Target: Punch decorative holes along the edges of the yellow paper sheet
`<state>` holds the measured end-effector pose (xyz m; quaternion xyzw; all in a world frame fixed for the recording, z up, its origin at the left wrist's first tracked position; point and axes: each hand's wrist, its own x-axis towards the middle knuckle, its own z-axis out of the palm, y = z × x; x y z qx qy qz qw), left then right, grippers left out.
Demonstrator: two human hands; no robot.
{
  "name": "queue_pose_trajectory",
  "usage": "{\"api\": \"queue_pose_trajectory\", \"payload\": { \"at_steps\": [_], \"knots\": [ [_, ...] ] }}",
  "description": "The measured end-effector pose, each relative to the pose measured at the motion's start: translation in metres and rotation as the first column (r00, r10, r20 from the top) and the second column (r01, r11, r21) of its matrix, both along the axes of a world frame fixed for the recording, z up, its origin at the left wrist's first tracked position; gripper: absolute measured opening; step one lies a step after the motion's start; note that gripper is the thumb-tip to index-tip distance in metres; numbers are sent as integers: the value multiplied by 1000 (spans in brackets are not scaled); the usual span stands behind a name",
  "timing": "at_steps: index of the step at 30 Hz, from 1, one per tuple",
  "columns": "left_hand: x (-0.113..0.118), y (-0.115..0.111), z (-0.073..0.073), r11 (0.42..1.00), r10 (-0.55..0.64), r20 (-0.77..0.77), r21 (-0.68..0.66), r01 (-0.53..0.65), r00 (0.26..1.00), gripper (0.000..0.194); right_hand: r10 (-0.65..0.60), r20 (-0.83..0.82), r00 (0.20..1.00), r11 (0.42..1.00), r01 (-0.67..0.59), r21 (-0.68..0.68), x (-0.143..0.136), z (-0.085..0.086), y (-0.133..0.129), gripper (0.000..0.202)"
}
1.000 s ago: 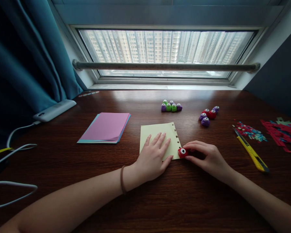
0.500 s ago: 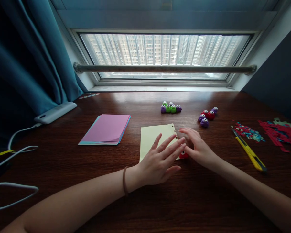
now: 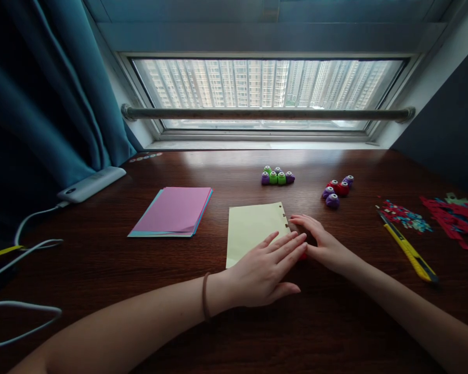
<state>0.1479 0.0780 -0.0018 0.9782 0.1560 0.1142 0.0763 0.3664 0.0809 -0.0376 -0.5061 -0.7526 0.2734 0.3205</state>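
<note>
A pale yellow sheet of paper [image 3: 249,228] lies on the table, with a row of small holes cut along its right edge. My left hand [image 3: 265,270] rests across the lower right of the sheet, palm down, its fingers stretched out. Beneath its fingertips a red craft punch [image 3: 303,256] shows only as a sliver; the rest is hidden. My right hand [image 3: 323,243] is beside the sheet's right edge, fingers apart and slightly curved, the thumb close to the punch. Whether that thumb touches the punch is hard to see.
Several green and purple punches [image 3: 277,178] stand at the back; red and purple ones [image 3: 337,190] are farther right. Pink and blue sheets [image 3: 175,210] lie left. At right are a yellow utility knife [image 3: 409,252], confetti [image 3: 407,215] and red scraps [image 3: 458,218]. A white power strip [image 3: 93,184] lies far left.
My left hand has slid a little toward me and to the right, its fingers closer together. It covers more of the red punch, and more of the holed edge shows. The view has shifted slightly.
</note>
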Motion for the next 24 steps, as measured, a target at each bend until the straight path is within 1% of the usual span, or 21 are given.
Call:
{"api": "queue_pose_trajectory", "payload": {
  "at_steps": [4, 7, 9, 11, 15, 19, 22, 24],
  "knots": [
    [0, 1, -1, 999, 5, 6, -35, -5, 1000, 71, -1, -28, 1000, 1000, 1, -3, -3, 1, -1, 40],
    [0, 1, -4, 996, 70, 49, -51, -68, 996, 78, -37, -90, 995, 998, 31, -62, -3, 5, -2, 41],
    [0, 2, -7, 991, 128, 92, -55, -123, 987, 81, -42, -134, 990, 993, 27, -114, -3, 7, -2, 42],
    [0, 1, -9, 987, 158, 114, -53, -153, 981, 84, -35, -145, 989, 992, 17, -122, -3, 9, -3, 45],
    [0, 1, -6, 992, 119, 67, -44, -117, 991, 85, -38, -60, 998, 997, 33, -72, -5, 8, -5, 48],
    [1, 2, -1, 998, 51, 27, -35, -50, 998, 77, -21, -15, 1000, 1000, 21, -18, -7, 4, -5, 46],
    [1, 1, 0, 999, 18, 24, -38, -17, 1000, 68, -17, -10, 1000, 999, 17, -38, -7, 1, -2, 45],
    [2, 0, 0, 999, 25, 34, -40, -23, 999, 66, -48, 1, 999, 997, 48, -62, -7, 0, 1, 49]
  ]
}}
